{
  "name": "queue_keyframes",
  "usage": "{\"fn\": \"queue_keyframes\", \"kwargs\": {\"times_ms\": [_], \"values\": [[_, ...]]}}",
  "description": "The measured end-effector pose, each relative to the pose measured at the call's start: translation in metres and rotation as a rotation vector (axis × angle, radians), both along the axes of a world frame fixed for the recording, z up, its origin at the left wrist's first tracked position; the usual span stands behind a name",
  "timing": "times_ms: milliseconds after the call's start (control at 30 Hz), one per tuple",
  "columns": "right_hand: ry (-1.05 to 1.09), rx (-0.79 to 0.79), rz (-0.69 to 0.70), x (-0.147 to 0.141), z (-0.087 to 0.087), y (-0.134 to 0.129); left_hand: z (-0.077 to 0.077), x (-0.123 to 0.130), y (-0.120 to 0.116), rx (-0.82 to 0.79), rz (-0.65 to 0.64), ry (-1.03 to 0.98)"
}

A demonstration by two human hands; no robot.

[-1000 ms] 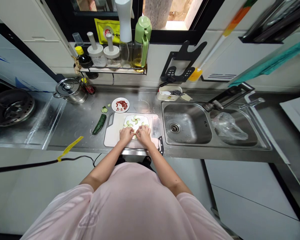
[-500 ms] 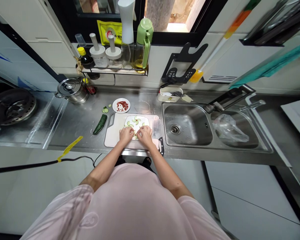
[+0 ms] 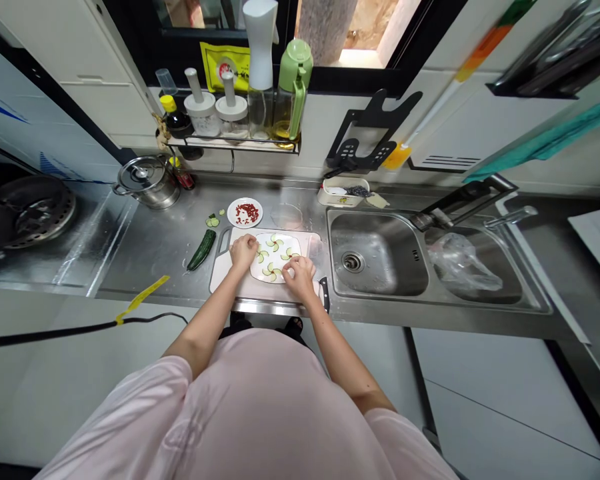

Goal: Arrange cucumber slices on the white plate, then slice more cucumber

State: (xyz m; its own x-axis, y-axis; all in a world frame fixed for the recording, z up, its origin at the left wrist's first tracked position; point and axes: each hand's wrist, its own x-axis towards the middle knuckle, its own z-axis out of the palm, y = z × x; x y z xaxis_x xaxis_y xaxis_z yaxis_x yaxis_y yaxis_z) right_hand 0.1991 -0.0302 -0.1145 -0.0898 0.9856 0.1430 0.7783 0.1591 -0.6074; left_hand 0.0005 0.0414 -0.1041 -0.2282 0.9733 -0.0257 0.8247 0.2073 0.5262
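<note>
A white plate [image 3: 275,259] lies on the pale cutting board [image 3: 223,270], with cucumber slices [image 3: 271,272] set on it in several pinwheel shapes. My left hand [image 3: 244,251] is over the plate's left edge, its fingers pinched together; whatever may be between them is too small to make out. At the lower right rim, my right hand [image 3: 299,275] has its fingertips curled close to the lowest pinwheel; they look closed, and their contents are hidden. Left of the board rests a dark green cucumber [image 3: 201,250]. A small round plate [image 3: 245,213] behind holds red chopped bits.
A black knife handle [image 3: 325,294] sticks out at the board's right corner. Cucumber offcuts [image 3: 213,220] lie by the cucumber. To the right is a double sink [image 3: 377,253] with a plastic bag [image 3: 464,262]. A steel pot [image 3: 149,183] stands back left, below a seasoning rack [image 3: 234,143].
My hands were together over the plate's lower part. Now the left has moved left and away, the right slightly right, and the lowest pinwheel shows between them.
</note>
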Motion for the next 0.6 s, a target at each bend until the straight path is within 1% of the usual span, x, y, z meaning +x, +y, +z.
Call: {"fn": "queue_keyframes", "kwargs": {"times_ms": [167, 300, 433, 600], "values": [[0.020, 0.006, -0.031, 0.004, 0.002, 0.000, 0.000, -0.011, 0.028, 0.027, 0.122, 0.005], [0.034, 0.009, -0.052, 0.005, 0.002, 0.001, -0.002, -0.020, 0.048, 0.012, 0.185, 0.034], [0.041, 0.011, -0.058, 0.005, 0.002, 0.001, -0.005, -0.026, 0.063, -0.006, 0.222, 0.081], [0.055, 0.001, -0.065, 0.005, 0.002, 0.000, -0.010, -0.029, 0.073, -0.005, 0.218, 0.141]]}}
